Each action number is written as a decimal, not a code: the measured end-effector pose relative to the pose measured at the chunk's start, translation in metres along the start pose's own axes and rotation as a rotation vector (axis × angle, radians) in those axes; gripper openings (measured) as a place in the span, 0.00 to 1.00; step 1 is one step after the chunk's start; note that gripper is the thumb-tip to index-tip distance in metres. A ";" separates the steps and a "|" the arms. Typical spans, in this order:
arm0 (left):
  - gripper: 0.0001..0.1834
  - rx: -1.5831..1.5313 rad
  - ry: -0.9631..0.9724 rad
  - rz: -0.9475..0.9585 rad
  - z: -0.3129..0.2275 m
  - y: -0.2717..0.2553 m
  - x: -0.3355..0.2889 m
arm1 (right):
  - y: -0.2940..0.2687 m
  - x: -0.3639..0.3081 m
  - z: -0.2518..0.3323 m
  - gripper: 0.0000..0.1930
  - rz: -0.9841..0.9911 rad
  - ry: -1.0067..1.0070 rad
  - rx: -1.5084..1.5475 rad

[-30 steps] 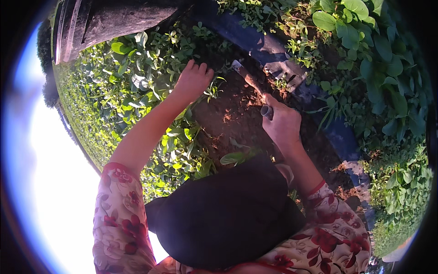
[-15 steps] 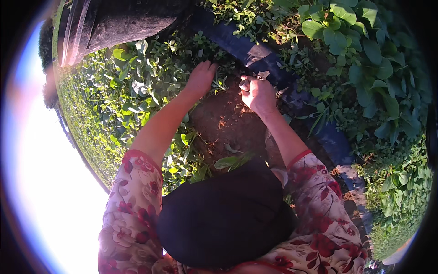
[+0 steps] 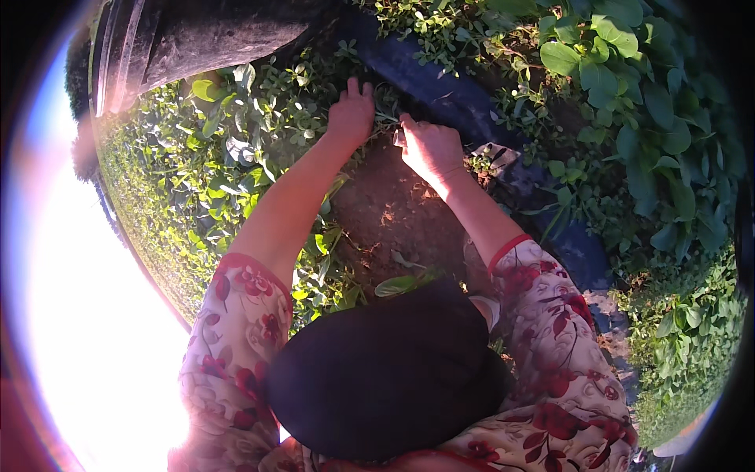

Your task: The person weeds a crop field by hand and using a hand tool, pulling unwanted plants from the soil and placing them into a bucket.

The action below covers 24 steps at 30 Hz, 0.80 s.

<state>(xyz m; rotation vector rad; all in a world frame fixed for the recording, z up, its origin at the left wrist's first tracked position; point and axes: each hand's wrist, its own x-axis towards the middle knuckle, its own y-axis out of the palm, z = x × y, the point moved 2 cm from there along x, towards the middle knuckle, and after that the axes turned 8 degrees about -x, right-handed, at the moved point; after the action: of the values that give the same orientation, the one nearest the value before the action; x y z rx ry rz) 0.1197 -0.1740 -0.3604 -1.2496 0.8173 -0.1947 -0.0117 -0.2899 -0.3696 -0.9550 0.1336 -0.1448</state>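
Observation:
My left hand [image 3: 351, 114] reaches in among low weeds [image 3: 314, 98] at the edge of the bare soil. Its fingers look stretched forward and slightly apart, the tips partly lost among leaves; no held thing shows. Close to its right, my right hand [image 3: 434, 149] is closed around a short tool handle [image 3: 399, 138], whose pale round end sticks out on the thumb side. The tool's working end is hidden, so its kind does not show. Thin green stems [image 3: 384, 118] stand between the two hands.
A large dark bucket-like container [image 3: 212, 39] lies at the upper left. Dark plastic sheeting [image 3: 425, 75] runs diagonally past my right hand. Broad-leaved plants [image 3: 621, 86] grow at the right. Brown soil [image 3: 385, 212] lies below my hands, before my dark-covered knee [image 3: 385, 370].
Both hands have moved farther forward. My right hand has also shifted left with the tool handle, closer to my left hand, whose fingers now point more straight ahead.

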 end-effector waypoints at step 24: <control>0.23 0.122 0.202 -0.051 0.025 -0.006 -0.013 | -0.038 -0.020 0.019 0.26 0.084 -0.112 0.029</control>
<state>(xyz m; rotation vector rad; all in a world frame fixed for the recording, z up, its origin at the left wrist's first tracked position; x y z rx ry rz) 0.1276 -0.1499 -0.3472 -1.1486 0.9332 -0.4114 -0.0305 -0.2927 -0.3266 -0.9248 0.0679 -0.0156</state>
